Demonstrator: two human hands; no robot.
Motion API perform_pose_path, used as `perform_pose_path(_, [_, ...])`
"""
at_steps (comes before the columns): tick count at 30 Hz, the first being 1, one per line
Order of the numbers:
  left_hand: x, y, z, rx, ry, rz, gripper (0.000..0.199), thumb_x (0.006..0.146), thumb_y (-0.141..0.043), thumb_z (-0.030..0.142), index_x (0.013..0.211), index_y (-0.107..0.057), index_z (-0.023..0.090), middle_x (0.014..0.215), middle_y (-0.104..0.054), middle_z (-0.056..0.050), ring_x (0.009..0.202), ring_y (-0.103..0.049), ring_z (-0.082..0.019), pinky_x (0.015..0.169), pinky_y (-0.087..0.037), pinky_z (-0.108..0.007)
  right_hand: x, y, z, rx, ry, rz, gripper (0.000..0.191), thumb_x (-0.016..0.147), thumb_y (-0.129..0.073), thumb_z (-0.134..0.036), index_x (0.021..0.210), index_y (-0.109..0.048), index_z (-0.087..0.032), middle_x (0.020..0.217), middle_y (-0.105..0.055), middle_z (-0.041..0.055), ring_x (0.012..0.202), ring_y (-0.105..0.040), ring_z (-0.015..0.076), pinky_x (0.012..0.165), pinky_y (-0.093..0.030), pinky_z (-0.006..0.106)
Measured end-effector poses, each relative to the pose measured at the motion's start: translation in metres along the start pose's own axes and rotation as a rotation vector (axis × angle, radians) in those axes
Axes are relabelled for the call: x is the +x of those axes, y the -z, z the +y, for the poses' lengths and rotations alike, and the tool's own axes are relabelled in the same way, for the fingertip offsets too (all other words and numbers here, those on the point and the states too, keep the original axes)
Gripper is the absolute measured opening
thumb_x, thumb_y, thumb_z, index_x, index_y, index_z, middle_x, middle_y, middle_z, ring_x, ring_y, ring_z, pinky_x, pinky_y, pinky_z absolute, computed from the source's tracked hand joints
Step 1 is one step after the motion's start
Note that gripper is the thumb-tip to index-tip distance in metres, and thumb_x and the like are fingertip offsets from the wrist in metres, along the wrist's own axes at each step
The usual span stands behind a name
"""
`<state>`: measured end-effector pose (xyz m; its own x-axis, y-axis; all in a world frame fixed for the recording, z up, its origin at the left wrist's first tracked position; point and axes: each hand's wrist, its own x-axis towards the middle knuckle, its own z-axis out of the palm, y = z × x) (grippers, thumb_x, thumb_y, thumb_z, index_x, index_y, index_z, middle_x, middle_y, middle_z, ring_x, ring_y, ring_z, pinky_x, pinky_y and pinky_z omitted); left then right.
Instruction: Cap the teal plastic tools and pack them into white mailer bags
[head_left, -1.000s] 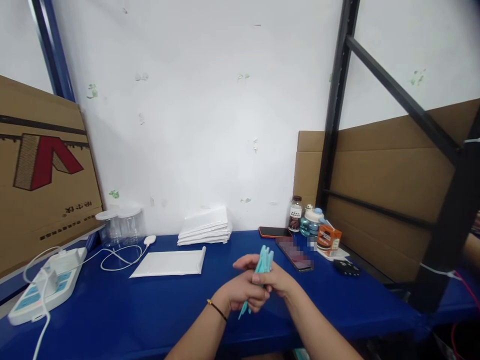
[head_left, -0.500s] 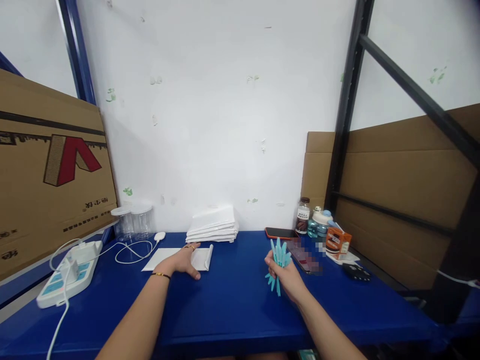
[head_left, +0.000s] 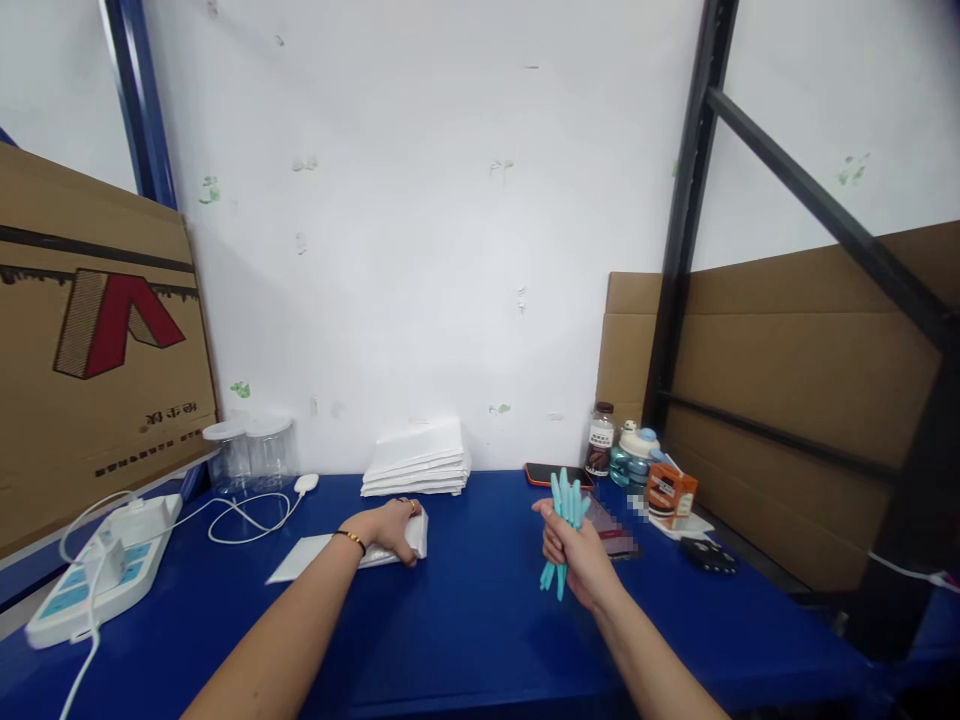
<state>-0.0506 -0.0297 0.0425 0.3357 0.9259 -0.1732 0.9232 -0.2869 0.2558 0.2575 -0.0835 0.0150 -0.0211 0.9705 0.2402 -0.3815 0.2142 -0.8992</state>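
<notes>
Shifted since half a second ago: the left hand (head_left: 384, 530), then spread across the white mailer (head_left: 296, 560), has curled in at its right end, and the mailer's left end has swung toward the near edge of the surface (head_left: 465, 620).
White mailer: flat, left of the surface's middle, under the left hand; its left end shows beyond the wrist.
Left hand: half closed, fingers at the mailer's far side, thumb at its near side; I cannot tell whether it grips.
Teal sticks (head_left: 564, 492): bunched inside the right hand (head_left: 577, 550), ends fanning out above and below the fist.
Right hand: closed around the bunch, well apart from the left hand, nearer the surface's right edge than its left.
Far edge: stack of white mailers (head_left: 416, 460) near the middle, orange-rimmed phone (head_left: 559, 476) to its right, clear jars (head_left: 270, 455) toward the left corner.
Right edge: orange box (head_left: 670, 497), black object (head_left: 709, 553) just beside it.
Left edge: power strip (head_left: 52, 612).
</notes>
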Motion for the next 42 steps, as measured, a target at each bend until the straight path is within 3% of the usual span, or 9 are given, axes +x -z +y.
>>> perform_pose_path(2, [0.002,-0.002,0.018,-0.065,-0.083,0.044,0.077,0.048,-0.069,0.034,0.12,-0.045,0.021,0.105,-0.058,-0.006,0.093,-0.058,-0.026,0.079,-0.045,-0.032,0.0,-0.012,-0.008,0.092,-0.012,-0.027,0.032,0.074,-0.064,-0.044,0.087,-0.057,-0.015,0.045,-0.029,-0.011,0.034,-0.022,0.0023,0.036,-0.018,0.018])
perform_pose_path(6, [0.004,-0.009,0.062,-0.068,-0.259,0.209,0.081,0.055,-0.063,0.023,0.131,-0.035,0.032,0.115,-0.055,-0.003,0.099,-0.056,-0.024,0.083,-0.043,-0.029,0.005,-0.045,-0.023,0.271,-0.076,-0.064,0.03,0.073,-0.063,-0.045,0.085,-0.054,-0.018,0.046,-0.033,-0.0104,0.035,-0.026,0.0037,0.037,-0.022,0.019])
perform_pose_path(9, [0.001,-0.015,0.09,0.043,-0.271,0.33,0.076,0.056,-0.062,0.022,0.128,-0.04,0.035,0.112,-0.054,-0.003,0.096,-0.056,-0.025,0.082,-0.042,-0.03,0.015,-0.064,-0.026,0.399,-0.139,-0.037,0.029,0.07,-0.066,-0.041,0.08,-0.052,-0.019,0.048,-0.033,-0.0101,0.038,-0.03,0.005,0.038,-0.027,0.019])
perform_pose_path(12, [-0.006,-0.019,0.106,0.097,-0.265,0.394,0.079,0.053,-0.066,0.023,0.127,-0.041,0.036,0.109,-0.053,-0.004,0.095,-0.055,-0.025,0.084,-0.039,-0.032,0.028,-0.066,-0.022,0.428,-0.089,0.066,0.026,0.069,-0.066,-0.038,0.078,-0.049,-0.02,0.048,-0.034,-0.0097,0.038,-0.033,0.0061,0.039,-0.032,0.022])
perform_pose_path(17, [-0.02,-0.012,0.116,-0.085,-0.318,0.446,0.082,0.052,-0.064,0.017,0.127,-0.04,0.034,0.114,-0.052,-0.003,0.101,-0.052,-0.025,0.088,-0.038,-0.032,0.048,-0.053,-0.029,0.385,0.035,0.162,0.026,0.069,-0.065,-0.037,0.076,-0.047,-0.021,0.047,-0.037,-0.0097,0.038,-0.036,0.0066,0.041,-0.035,0.022])
perform_pose_path(21, [-0.024,0.002,0.128,-0.396,-0.463,0.54,0.076,0.057,-0.059,0.013,0.128,-0.038,0.028,0.12,-0.05,-0.003,0.103,-0.05,-0.022,0.09,-0.038,-0.031,0.053,-0.067,-0.054,0.356,0.089,0.176,0.028,0.069,-0.066,-0.039,0.081,-0.051,-0.02,0.051,-0.047,-0.0073,0.047,-0.049,0.01,0.05,-0.043,0.025])
perform_pose_path(28, [-0.024,0.019,0.14,-0.907,-0.537,0.476,0.075,0.068,-0.06,0.023,0.135,-0.026,0.021,0.106,-0.058,-0.004,0.08,-0.055,-0.015,0.074,-0.044,-0.028,0.043,-0.104,-0.093,-0.145,0.227,-0.166,0.033,0.069,-0.066,-0.045,0.082,-0.063,-0.015,0.081,-0.066,0.0051,0.082,-0.059,0.0196,0.075,-0.044,0.03])
perform_pose_path(35, [-0.024,0.014,0.134,-1.138,-0.561,0.466,0.081,0.068,-0.063,0.022,0.137,-0.021,0.023,0.1,-0.058,-0.003,0.077,-0.054,-0.013,0.071,-0.044,-0.025,0.04,-0.112,-0.094,-0.218,0.132,-0.298,0.03,0.064,-0.071,-0.04,0.078,-0.064,-0.014,0.071,-0.062,0.0019,0.071,-0.055,0.0162,0.069,-0.041,0.028])
perform_pose_path(42, [-0.025,0.018,0.135,-1.154,-0.557,0.5,0.079,0.067,-0.064,0.022,0.135,-0.024,0.022,0.104,-0.057,-0.004,0.081,-0.054,-0.014,0.072,-0.044,-0.025,0.036,-0.122,-0.101,-0.213,0.123,-0.385,0.026,0.066,-0.07,-0.038,0.077,-0.061,-0.016,0.066,-0.06,-0.0016,0.066,-0.053,0.0132,0.066,-0.039,0.025])
